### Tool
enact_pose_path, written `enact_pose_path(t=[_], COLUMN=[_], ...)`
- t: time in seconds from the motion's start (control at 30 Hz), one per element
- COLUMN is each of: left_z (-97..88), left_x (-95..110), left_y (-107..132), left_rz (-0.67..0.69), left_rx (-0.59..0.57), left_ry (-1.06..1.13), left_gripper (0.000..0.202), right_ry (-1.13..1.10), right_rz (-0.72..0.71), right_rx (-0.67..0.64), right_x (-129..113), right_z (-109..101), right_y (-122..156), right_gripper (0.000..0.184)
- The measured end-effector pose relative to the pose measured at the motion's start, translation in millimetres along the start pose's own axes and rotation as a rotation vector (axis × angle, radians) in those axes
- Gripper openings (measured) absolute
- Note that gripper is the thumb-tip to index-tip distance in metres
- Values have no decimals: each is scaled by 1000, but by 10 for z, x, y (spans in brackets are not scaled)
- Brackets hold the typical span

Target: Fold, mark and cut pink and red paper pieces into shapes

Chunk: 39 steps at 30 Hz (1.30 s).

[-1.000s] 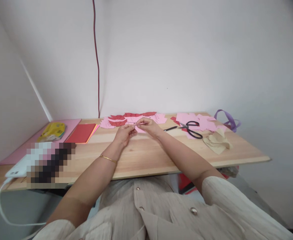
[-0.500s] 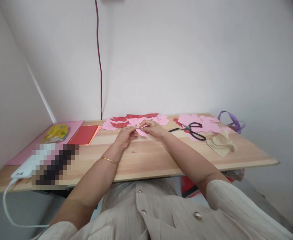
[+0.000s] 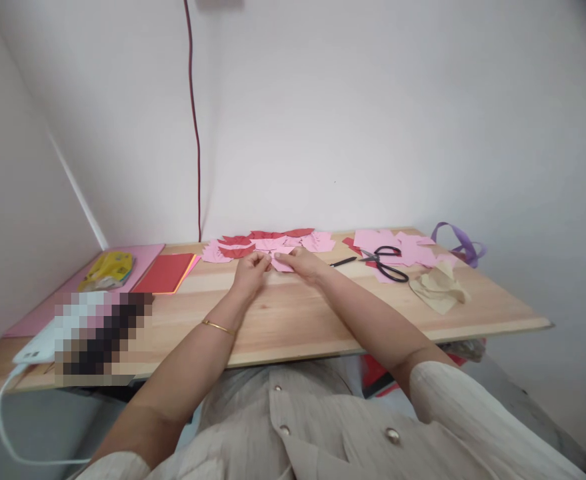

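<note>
1. Reaching forward over the wooden surface (image 3: 293, 320), both arms slant in from the sides, so the two hands come close to each other in the middle.
2. The left hand (image 3: 250, 272) is bent in, with its thumb and pointing finger pinched at the left edge of a small pink paper (image 3: 283, 264). The other fingers curl under. A thin gold bangle (image 3: 217, 327) sits on that arm near the wrist.
3. The right hand (image 3: 305, 263) pinches the same paper from the other side. Its thumb points left across the paper, and its back faces up.
4. The small pink paper is between the two hands, near the back of the surface.
5. Just behind it lie pink and red cut papers (image 3: 237, 252).
6. A black pen (image 3: 343, 262) lies just right of the right hand, and black-handled scissors (image 3: 393, 273) lie beyond the pen.
</note>
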<state>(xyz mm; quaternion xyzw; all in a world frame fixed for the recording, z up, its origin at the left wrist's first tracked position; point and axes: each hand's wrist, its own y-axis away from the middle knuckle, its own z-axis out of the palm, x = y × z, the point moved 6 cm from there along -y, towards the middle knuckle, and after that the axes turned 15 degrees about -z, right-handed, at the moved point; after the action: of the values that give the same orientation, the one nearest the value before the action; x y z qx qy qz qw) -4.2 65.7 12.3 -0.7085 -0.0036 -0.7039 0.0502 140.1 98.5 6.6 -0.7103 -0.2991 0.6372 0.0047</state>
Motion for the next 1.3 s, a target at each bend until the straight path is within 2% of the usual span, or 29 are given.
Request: enact_pose_path(t=[0.13,0.27,0.37,0.5,0.67,0.83,0.97,1.07,1.17,1.3], left_z=[11,61,74,41,91,160,142,101,98,121], left_x=[-17,-88,-89,-78,-130,-161,-155,-147,-171,-202], left_y=[6,-5,-7,-14,6,50,42,20,8,14], left_rz=[26,-77,-67,-39,-177,-293,-269,-236,-250,-266], left_rx=[38,-42,-68,-15,-61,-161,-145,-80,-67,-82], left_ry=[-71,-60,-108,-28,142,112,48,64,199,284], left_gripper=[24,24,22,18,22,26,26,29,30,29], right_ry=[166,168,105,21,-30,76,141,-14,-221,-178], right_rz=[13,-97,-176,-79,-51,-104,-145,-69,29,25], right_rx=[59,-66,-137,-69,37,-55,-134,-45,39,44], right_x=[-54,-162,-202,-127,-131,-198,-241,-192,-102,-54], right_z=[-69,-69,-51,-47,-58,-102,-103,-130,-112,-33], right_y=[28,-15,-38,-30,-9,-13,-23,-48,-58,-34], right_gripper=[42,34,27,31,39,33,29,33,39,30])
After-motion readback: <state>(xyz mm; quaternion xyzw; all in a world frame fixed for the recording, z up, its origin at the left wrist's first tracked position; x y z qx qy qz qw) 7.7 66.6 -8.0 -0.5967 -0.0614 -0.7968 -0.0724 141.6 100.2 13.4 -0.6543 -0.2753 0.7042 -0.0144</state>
